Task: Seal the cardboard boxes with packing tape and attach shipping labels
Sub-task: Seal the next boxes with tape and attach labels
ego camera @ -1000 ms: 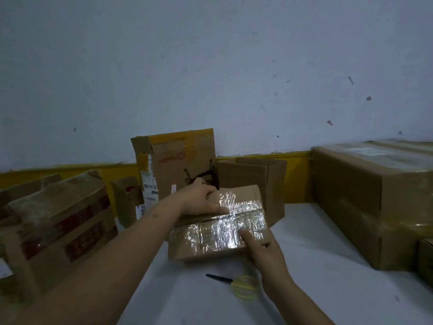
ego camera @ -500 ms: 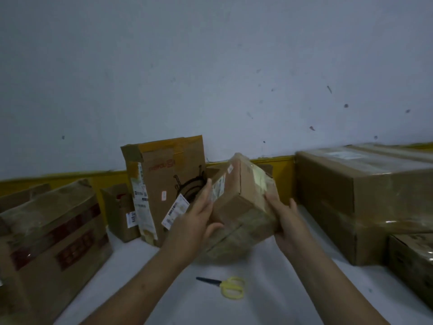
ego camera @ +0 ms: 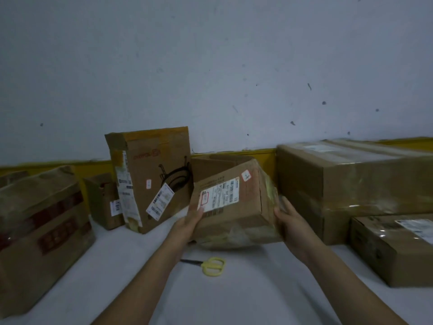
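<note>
I hold a small cardboard box (ego camera: 236, 216) tilted above the white table (ego camera: 234, 299), between both hands. Its face with a white shipping label (ego camera: 219, 195) is turned toward me; clear tape wraps its right side and bottom edge. My left hand (ego camera: 188, 222) grips the box's left lower edge, thumb just below the label. My right hand (ego camera: 290, 222) grips the taped right side. Yellow-handled scissors (ego camera: 212, 266) lie on the table beneath the box.
A tall labelled box (ego camera: 152, 179) stands behind on the left, an open box (ego camera: 222, 161) right behind the held one. A large taped box (ego camera: 351, 184) and a smaller box (ego camera: 393, 249) sit to the right. Two more boxes (ego camera: 39, 231) (ego camera: 105, 202) stand at the left.
The small box has been lifted off the table and turned over, so the taped face went away and the labelled face now shows. Both hands shifted to its sides.
</note>
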{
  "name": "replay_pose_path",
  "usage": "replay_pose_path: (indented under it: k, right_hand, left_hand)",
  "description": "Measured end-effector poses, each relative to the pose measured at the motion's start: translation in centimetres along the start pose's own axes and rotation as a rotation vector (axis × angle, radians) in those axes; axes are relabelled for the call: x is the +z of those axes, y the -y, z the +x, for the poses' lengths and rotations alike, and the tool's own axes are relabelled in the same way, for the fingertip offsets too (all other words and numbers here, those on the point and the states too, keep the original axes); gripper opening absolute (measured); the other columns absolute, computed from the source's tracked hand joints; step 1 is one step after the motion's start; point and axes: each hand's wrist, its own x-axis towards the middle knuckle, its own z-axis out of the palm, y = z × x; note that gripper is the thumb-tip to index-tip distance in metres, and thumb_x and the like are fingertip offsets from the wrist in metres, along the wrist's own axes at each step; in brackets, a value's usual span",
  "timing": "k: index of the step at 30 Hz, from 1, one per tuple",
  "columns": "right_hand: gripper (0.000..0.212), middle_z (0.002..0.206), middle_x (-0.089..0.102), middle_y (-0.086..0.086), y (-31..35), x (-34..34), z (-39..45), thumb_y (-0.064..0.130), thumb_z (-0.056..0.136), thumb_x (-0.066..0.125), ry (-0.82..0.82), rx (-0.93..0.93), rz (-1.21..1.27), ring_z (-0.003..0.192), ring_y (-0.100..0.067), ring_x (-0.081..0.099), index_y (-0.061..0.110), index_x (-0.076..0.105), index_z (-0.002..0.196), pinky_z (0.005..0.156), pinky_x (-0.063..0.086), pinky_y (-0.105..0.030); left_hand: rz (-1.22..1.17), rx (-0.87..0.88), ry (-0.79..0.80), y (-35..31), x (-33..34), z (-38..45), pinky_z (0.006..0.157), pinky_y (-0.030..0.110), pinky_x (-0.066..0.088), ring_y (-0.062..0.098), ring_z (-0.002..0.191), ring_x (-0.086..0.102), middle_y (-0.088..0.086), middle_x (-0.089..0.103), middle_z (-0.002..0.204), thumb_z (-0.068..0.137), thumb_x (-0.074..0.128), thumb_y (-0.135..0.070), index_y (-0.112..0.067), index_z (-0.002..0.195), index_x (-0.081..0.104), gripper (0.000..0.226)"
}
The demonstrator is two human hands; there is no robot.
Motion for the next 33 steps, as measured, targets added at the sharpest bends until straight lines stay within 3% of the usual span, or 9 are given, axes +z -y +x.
replay_pose_path:
  k: [4, 9, 13, 17, 21, 24, 27, 30, 33]
  right_hand:
    - [0.069, 0.126, 0.065, 0.009, 1.3, 1.3, -1.0, 0.077, 0.087, 0.039, -0.009, -0.017, -0.295, 0.109, -0.01, 0.065, 0.033, 0.05, 0.139, 0.087, 0.054, -0.03]
    - [0.13, 0.149, 0.045, 0.0, 0.8, -0.1, -1.9, 0.073, 0.061, 0.075, -0.108, 0.018, -0.322, 0.119, -0.025, 0.059, 0.038, -0.008, 0.155, 0.103, 0.049, -0.047]
    - [0.118, 0.139, 0.056, -0.002, 2.4, -2.0, -3.5, 0.066, 0.063, 0.078, -0.128, 0.02, -0.158, 0.112, -0.026, 0.066, 0.038, 0.009, 0.156, 0.093, 0.056, -0.046]
    - [0.059, 0.122, 0.069, -0.001, 3.5, -3.2, -5.7, 0.053, 0.093, 0.057, -0.173, -0.02, -0.098, 0.106, -0.019, 0.069, 0.026, 0.042, 0.144, 0.083, 0.058, -0.033]
    - [0.103, 0.153, 0.042, -0.004, 3.1, -2.2, -8.1, 0.083, 0.081, 0.035, -0.293, 0.068, -0.497, 0.134, -0.026, 0.047, 0.021, 0.005, 0.158, 0.113, 0.038, -0.045]
    - [0.09, 0.165, 0.002, -0.008, 2.6, -2.4, -9.9, 0.071, 0.094, 0.024, -0.441, -0.04, -1.03, 0.15, -0.033, 0.011, 0.016, -0.008, 0.157, 0.119, 0.016, -0.047]
    - [0.078, 0.165, 0.007, 0.009, 3.1, -3.8, -10.4, 0.076, 0.092, 0.011, -0.152, -0.441, -1.445, 0.152, -0.017, 0.0, 0.032, 0.013, 0.157, 0.123, 0.0, -0.042]
    - [0.078, 0.161, 0.017, 0.02, 4.3, -5.8, -10.0, 0.082, 0.088, 0.012, 0.271, -0.394, -1.662, 0.149, -0.003, 0.004, 0.041, 0.018, 0.155, 0.124, -0.001, -0.044]
    - [0.084, 0.161, 0.017, 0.015, 5.1, -4.6, -9.6, 0.085, 0.084, 0.022, 0.253, -0.395, -1.999, 0.148, -0.012, 0.012, 0.042, 0.008, 0.155, 0.123, 0.01, -0.046]
  left_hand:
    - [-0.064, 0.055, 0.018, 0.6, 1.6, -0.3, 0.089, 0.035, 0.057, 0.014, 0.099, 0.07, -0.008, 0.076, 0.1, 0.093, 0.065, -0.044, -0.026, 0.105, 0.072, 0.024]
    - [-0.085, 0.057, 0.004, 0.9, 3.7, -0.5, 0.089, 0.036, 0.054, 0.019, 0.103, 0.068, -0.001, 0.075, 0.109, 0.088, 0.07, -0.046, -0.02, 0.117, 0.072, 0.039]
    - [-0.114, 0.1, 0.079, -1.2, 5.4, -0.5, 0.083, 0.032, 0.054, 0.015, 0.096, 0.067, -0.005, 0.074, 0.103, 0.09, 0.069, -0.042, -0.023, 0.112, 0.071, 0.03]
    - [-0.171, 0.105, 0.179, -2.8, 6.9, -0.3, 0.1, 0.038, 0.05, 0.018, 0.111, 0.064, -0.001, 0.071, 0.118, 0.079, 0.07, -0.056, -0.02, 0.13, 0.064, 0.063]
    - [-0.296, 0.026, 0.206, -1.0, 8.5, 0.0, 0.095, 0.034, 0.051, 0.019, 0.112, 0.065, 0.004, 0.07, 0.123, 0.082, 0.073, -0.045, -0.015, 0.124, 0.067, 0.051]
    - [-0.096, -0.072, 0.089, 0.5, 9.1, 1.0, 0.099, 0.037, 0.047, 0.022, 0.119, 0.059, 0.008, 0.062, 0.133, 0.075, 0.065, -0.073, -0.019, 0.128, 0.066, 0.076]
    - [0.289, -0.207, -0.104, 0.9, 9.3, 1.8, 0.115, 0.046, 0.031, 0.036, 0.14, 0.032, 0.021, 0.037, 0.152, 0.085, 0.031, -0.085, -0.01, 0.151, 0.039, 0.1]
    - [0.388, -0.202, -0.133, 0.2, 9.7, 2.1, 0.113, 0.043, 0.029, 0.039, 0.14, 0.032, 0.024, 0.035, 0.153, 0.095, 0.02, -0.075, -0.003, 0.152, 0.031, 0.093]
    - [0.281, -0.183, -0.094, 1.1, 9.5, 3.9, 0.107, 0.05, 0.045, 0.039, 0.128, 0.05, 0.021, 0.047, 0.145, 0.073, 0.027, -0.094, -0.007, 0.147, 0.041, 0.116]
